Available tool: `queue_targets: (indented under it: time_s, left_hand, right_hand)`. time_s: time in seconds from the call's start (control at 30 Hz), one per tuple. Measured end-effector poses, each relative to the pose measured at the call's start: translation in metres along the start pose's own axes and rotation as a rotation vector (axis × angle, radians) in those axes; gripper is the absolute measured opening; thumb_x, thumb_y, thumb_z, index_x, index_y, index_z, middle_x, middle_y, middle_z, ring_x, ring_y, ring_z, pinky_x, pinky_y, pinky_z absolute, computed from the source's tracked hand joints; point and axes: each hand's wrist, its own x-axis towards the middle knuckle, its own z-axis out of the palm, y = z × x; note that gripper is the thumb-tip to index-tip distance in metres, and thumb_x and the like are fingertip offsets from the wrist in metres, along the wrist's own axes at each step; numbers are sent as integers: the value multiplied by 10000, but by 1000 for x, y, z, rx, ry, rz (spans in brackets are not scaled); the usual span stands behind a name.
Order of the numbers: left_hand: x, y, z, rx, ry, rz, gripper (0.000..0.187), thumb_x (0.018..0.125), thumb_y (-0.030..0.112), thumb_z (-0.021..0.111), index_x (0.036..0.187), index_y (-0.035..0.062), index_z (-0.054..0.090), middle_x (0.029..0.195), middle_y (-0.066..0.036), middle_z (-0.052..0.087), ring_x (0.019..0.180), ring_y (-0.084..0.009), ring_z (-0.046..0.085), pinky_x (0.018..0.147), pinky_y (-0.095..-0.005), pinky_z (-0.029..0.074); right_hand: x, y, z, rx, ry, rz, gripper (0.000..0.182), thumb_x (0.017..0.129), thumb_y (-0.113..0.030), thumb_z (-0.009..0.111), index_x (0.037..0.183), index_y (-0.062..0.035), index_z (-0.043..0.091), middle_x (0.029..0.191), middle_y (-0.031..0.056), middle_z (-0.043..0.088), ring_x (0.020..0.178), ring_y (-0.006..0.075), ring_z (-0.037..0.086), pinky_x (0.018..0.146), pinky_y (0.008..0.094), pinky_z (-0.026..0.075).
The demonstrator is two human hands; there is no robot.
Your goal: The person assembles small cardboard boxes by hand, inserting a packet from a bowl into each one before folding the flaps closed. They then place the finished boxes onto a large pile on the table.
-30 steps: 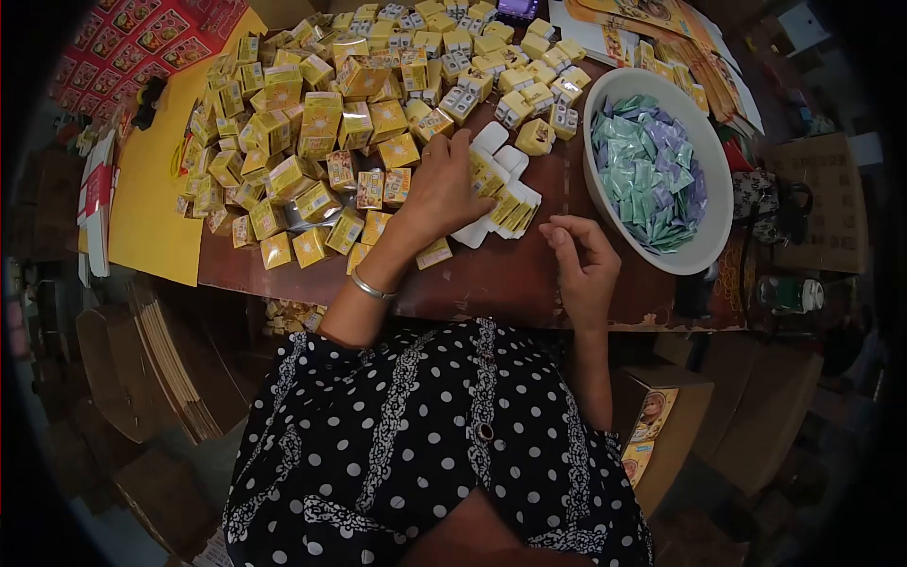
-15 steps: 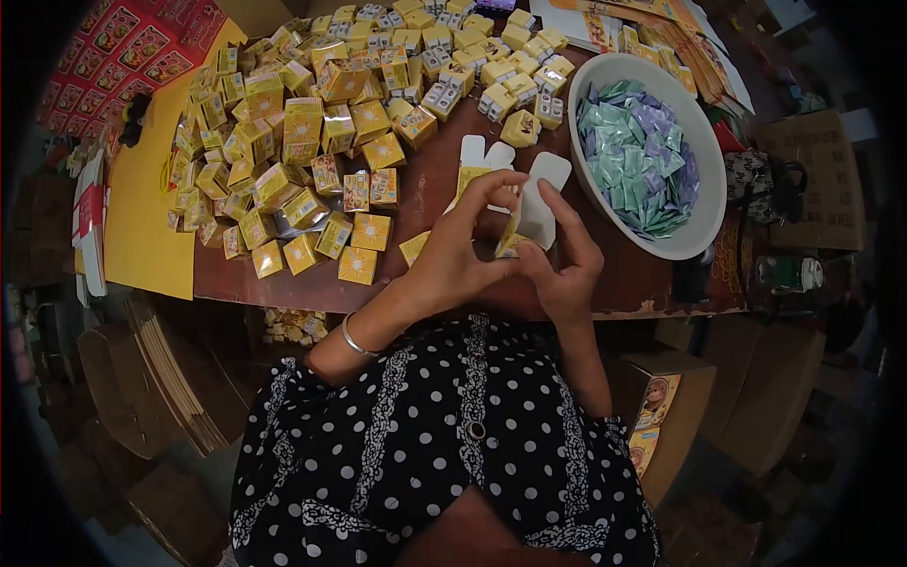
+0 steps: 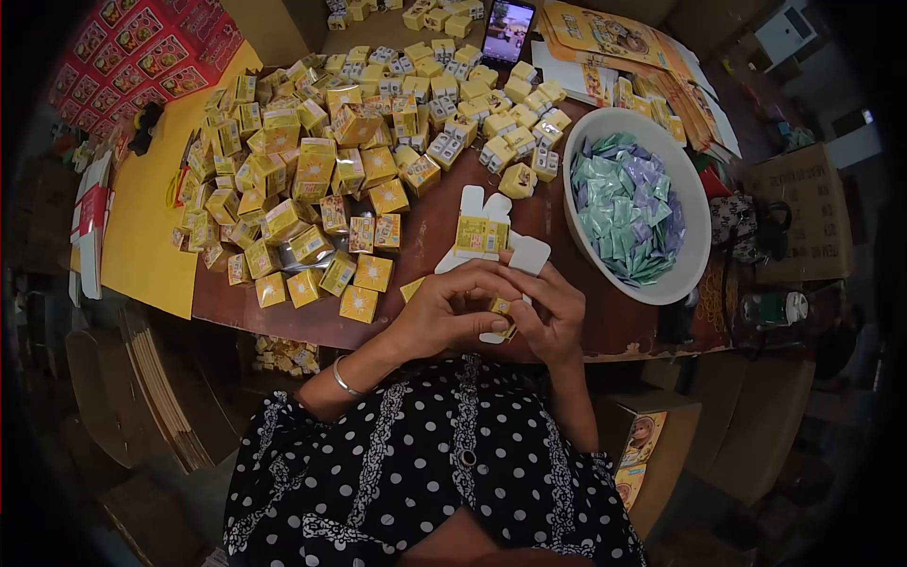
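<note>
My left hand [image 3: 449, 307] and my right hand [image 3: 553, 307] meet near the table's front edge, both closed on one small yellow carton [image 3: 501, 305]. Its white flap [image 3: 530, 254] sticks up above my right fingers, while a white tab shows below. Fingers cover most of the carton. Just beyond them, another yellow carton with white flaps [image 3: 482, 236] lies on the table, flattened or partly unfolded. To the left is a large heap of finished-looking yellow boxes [image 3: 315, 170]. Small yellow-and-white plastic pieces [image 3: 518, 180] are scattered behind.
A white basin [image 3: 700, 236] of green and purple sachets [image 3: 624, 208] stands to the right. At the back, a lit phone [image 3: 507, 33] leans upright near printed orange packaging [image 3: 614, 38]. Yellow card [image 3: 156, 227] lies at left. An open cardboard box [image 3: 661, 416] sits below the table's edge.
The view has tilted up, bringing the phone into sight. My hands have drawn closer together around the carton, which is turned and more covered by my fingers.
</note>
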Motion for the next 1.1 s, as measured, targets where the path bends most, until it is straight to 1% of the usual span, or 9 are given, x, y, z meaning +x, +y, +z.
queue_targets:
  time_s: [0.23,0.33,0.43,0.57,0.63,0.67,0.87,0.93,1.1]
  left_hand:
    - [-3,-2,5,-61,124,-46,277,897,-56,719,1158,-6,638,1281,-61,603,1137,-134,616,950,-275,533]
    - [0,0,2,24,123,29,259,893,-66,719,1107,7,591,1293,-80,600,1156,-121,600,960,-274,527]
    - [5,4,5,-17,218,51,350,852,-71,760,1087,34,523,1333,-108,563,995,-70,562,853,-242,510]
    - [4,6,3,-18,199,24,392,852,-71,760,1114,53,496,1340,-117,556,944,-50,526,844,-240,504]
    - [3,4,-4,157,174,-27,358,888,-67,726,1138,37,492,1363,-122,556,1181,-127,566,992,-285,499]
    - [4,5,-3,155,175,-27,358,888,-67,726,1138,37,492,1363,-122,556,1181,-127,566,992,-285,499]
    - [3,6,5,100,174,70,407,865,-84,730,1185,19,500,1388,-134,540,1238,-170,573,1033,-318,500]
    - [3,7,3,234,180,102,444,867,-82,727,1236,13,498,1393,-141,540,1270,-194,570,1053,-325,497]
    - [4,11,5,406,171,83,498,861,-53,749,1285,6,496,1367,-128,567,1260,-181,579,1050,-307,496]
  right_hand:
    - [13,0,-8,-265,-36,-229,266,900,-107,637,1063,75,743,1215,227,689,1152,342,661,989,398,510]
    - [11,6,-7,-257,-69,-251,313,923,-158,658,1127,71,717,1233,227,680,1171,332,650,1006,407,499]
    - [2,0,5,-81,53,-5,414,942,-243,682,1221,63,668,1268,216,666,1207,321,627,1035,417,481]
    - [5,-4,4,60,104,-33,444,926,-322,724,1204,21,680,1165,163,723,1205,307,622,1015,401,491]
    - [4,-9,9,182,167,61,417,928,-350,719,1126,16,705,1155,150,733,1251,286,580,1051,407,458]
    - [4,-6,7,181,165,62,417,928,-350,719,1126,16,705,1155,150,733,1251,286,580,1051,407,458]
    - [1,7,-4,120,41,-50,263,844,-144,795,1056,-2,730,1147,139,738,1237,277,582,1054,413,452]
    - [1,1,-3,214,71,106,286,777,-15,818,1050,-7,732,1153,134,734,1204,260,611,1036,388,471]
    - [13,-10,-8,-2,23,51,263,798,43,782,1050,40,709,1154,176,711,1115,263,664,966,345,517]
